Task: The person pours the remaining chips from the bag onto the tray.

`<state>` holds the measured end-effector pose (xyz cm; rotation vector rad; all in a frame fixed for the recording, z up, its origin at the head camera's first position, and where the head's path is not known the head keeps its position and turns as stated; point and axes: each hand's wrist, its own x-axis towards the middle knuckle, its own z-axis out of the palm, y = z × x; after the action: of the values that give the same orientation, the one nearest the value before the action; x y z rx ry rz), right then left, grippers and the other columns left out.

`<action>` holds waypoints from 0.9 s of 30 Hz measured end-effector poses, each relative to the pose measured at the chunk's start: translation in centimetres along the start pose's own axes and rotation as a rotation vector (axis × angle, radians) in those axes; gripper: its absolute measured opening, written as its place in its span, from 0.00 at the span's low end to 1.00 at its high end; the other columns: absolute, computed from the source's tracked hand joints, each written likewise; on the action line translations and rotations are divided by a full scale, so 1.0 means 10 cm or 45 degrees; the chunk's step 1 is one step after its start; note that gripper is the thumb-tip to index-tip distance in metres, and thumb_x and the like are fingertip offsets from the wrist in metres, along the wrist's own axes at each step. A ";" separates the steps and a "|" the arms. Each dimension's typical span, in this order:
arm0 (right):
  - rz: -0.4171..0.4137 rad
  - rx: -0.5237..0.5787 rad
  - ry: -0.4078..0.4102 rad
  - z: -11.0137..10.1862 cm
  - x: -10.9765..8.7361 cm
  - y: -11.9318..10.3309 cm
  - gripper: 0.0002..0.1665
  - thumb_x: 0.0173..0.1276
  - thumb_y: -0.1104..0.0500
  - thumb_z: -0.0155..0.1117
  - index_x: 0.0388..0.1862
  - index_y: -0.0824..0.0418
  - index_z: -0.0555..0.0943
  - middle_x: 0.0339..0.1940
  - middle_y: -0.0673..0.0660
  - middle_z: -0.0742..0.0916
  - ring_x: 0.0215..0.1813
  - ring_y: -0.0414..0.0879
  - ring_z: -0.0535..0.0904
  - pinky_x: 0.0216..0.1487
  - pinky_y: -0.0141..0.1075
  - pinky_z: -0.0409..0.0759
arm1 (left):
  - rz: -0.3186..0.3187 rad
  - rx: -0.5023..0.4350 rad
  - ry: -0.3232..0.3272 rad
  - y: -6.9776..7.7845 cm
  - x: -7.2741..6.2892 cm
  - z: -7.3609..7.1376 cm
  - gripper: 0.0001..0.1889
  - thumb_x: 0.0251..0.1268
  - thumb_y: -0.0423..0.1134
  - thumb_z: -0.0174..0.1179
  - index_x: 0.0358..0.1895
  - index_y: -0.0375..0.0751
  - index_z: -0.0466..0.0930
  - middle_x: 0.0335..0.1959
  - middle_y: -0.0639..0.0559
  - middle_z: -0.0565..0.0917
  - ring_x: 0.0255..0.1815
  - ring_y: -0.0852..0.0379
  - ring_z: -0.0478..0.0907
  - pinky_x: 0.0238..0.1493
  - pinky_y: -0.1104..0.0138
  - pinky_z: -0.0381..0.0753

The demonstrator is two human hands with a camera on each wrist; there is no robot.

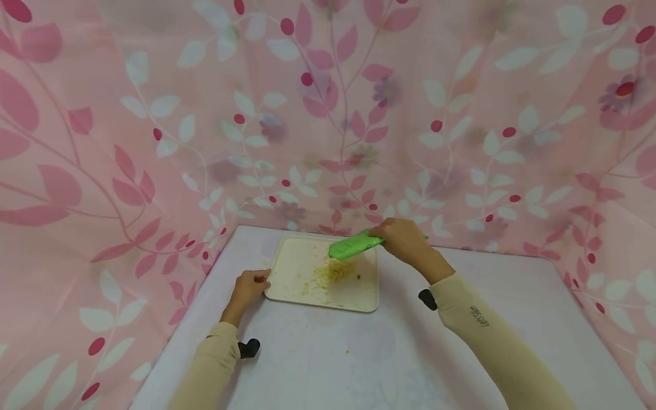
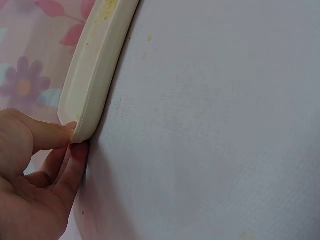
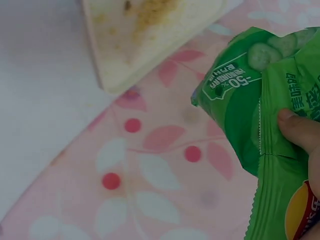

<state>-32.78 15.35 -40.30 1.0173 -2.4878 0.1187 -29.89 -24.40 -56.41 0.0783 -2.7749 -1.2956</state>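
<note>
Bag (image 1: 353, 246), bright green, hangs over the far right part of the tray (image 1: 287, 279), slanting down to the left and held above the crumbs (image 1: 335, 270). The right hand (image 1: 405, 242) grips it by its upper end; in the right wrist view the thumb lies across the wrapper near a crimped seam, while the other fingers are mostly out of sight, so their exact set cannot be told. That view also shows printed cucumber slices, a "-50" mark and part of a red and yellow logo. The left hand (image 1: 250, 285) pinches the tray at its near left corner, the thumb on the rim and fingers under the edge, the gap between them narrow. The tray is cream, with a low raised rim, and rests on the white table (image 1: 369, 364). The yellow crumbs are heaped right of its middle and scattered thinly toward the left, with a dark speck (image 1: 359, 277) to the right of the heap. A few bits lie on the table in front. Both sleeves (image 1: 492, 336) are beige, with a black piece (image 1: 249, 348) at each cuff. Pink cloth (image 1: 512, 85) with leaves and flowers hangs behind and at both sides.
</note>
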 end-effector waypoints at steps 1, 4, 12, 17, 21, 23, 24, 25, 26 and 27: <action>-0.016 0.023 0.044 -0.04 0.01 -0.01 0.17 0.54 0.70 0.72 0.38 0.50 0.89 0.34 0.53 0.89 0.39 0.49 0.84 0.34 0.45 0.82 | -0.005 0.002 -0.005 0.00 0.00 -0.01 0.20 0.56 0.27 0.64 0.55 0.34 0.82 0.37 0.42 0.86 0.39 0.51 0.78 0.37 0.66 0.74; -0.065 0.093 0.136 -0.06 -0.01 -0.05 0.19 0.53 0.71 0.72 0.42 0.53 0.89 0.41 0.53 0.89 0.45 0.49 0.85 0.38 0.45 0.83 | -0.003 0.007 -0.018 -0.02 -0.01 -0.01 0.21 0.55 0.27 0.65 0.55 0.33 0.82 0.37 0.42 0.86 0.39 0.50 0.78 0.38 0.65 0.75; 0.059 -0.025 -0.175 0.20 -0.09 0.04 0.16 0.55 0.71 0.67 0.28 0.47 0.87 0.24 0.46 0.86 0.29 0.47 0.80 0.29 0.43 0.76 | 0.019 -0.007 0.002 0.00 0.02 -0.02 0.20 0.54 0.25 0.65 0.54 0.32 0.82 0.36 0.42 0.86 0.38 0.50 0.78 0.37 0.65 0.74; 0.077 0.076 -0.144 -0.01 0.01 0.01 0.13 0.53 0.67 0.73 0.35 0.50 0.90 0.30 0.50 0.88 0.34 0.48 0.82 0.34 0.45 0.79 | 0.004 -0.006 -0.008 0.02 0.01 -0.02 0.20 0.55 0.25 0.65 0.55 0.33 0.82 0.37 0.42 0.86 0.40 0.50 0.78 0.37 0.66 0.75; 0.113 0.176 -0.165 -0.05 0.03 0.01 0.12 0.54 0.68 0.72 0.35 0.53 0.90 0.30 0.49 0.88 0.32 0.47 0.81 0.38 0.47 0.79 | -0.011 -0.013 -0.008 0.02 0.01 -0.02 0.21 0.55 0.26 0.65 0.55 0.33 0.82 0.37 0.41 0.86 0.40 0.50 0.78 0.37 0.66 0.75; 0.129 0.161 -0.239 0.01 0.02 0.04 0.12 0.56 0.69 0.69 0.34 0.53 0.90 0.27 0.47 0.87 0.28 0.44 0.78 0.42 0.48 0.76 | -0.013 -0.006 -0.008 0.02 0.02 -0.03 0.20 0.55 0.26 0.65 0.55 0.33 0.82 0.38 0.41 0.86 0.40 0.49 0.78 0.37 0.66 0.75; 0.137 0.133 -0.276 0.04 0.02 0.06 0.12 0.57 0.68 0.69 0.34 0.52 0.90 0.26 0.46 0.86 0.26 0.43 0.77 0.43 0.48 0.74 | -0.013 -0.004 -0.007 0.02 0.02 -0.03 0.20 0.55 0.26 0.65 0.55 0.33 0.82 0.37 0.41 0.86 0.39 0.49 0.78 0.37 0.66 0.75; 0.132 0.109 -0.295 0.07 0.02 0.08 0.12 0.57 0.68 0.68 0.33 0.52 0.90 0.25 0.46 0.86 0.26 0.42 0.76 0.43 0.47 0.74 | -0.013 -0.001 -0.004 0.02 0.02 -0.02 0.20 0.55 0.26 0.65 0.55 0.33 0.82 0.38 0.41 0.86 0.39 0.49 0.78 0.37 0.66 0.75; 0.149 0.111 -0.306 0.07 0.02 0.10 0.11 0.58 0.68 0.68 0.32 0.52 0.89 0.24 0.46 0.86 0.26 0.42 0.75 0.43 0.46 0.74 | -0.013 -0.003 -0.006 0.02 0.03 -0.02 0.20 0.55 0.26 0.65 0.55 0.33 0.82 0.38 0.40 0.86 0.39 0.49 0.78 0.37 0.66 0.75; 0.163 0.143 -0.283 0.06 0.02 0.10 0.11 0.57 0.68 0.68 0.34 0.53 0.90 0.26 0.47 0.87 0.26 0.41 0.75 0.41 0.44 0.75 | -0.014 -0.004 -0.010 0.02 0.03 -0.02 0.20 0.55 0.26 0.65 0.55 0.32 0.82 0.38 0.40 0.86 0.40 0.49 0.78 0.37 0.66 0.75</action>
<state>-33.81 15.85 -40.67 0.9608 -2.7767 0.1968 -30.13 -24.44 -56.07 0.0886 -2.7830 -1.3052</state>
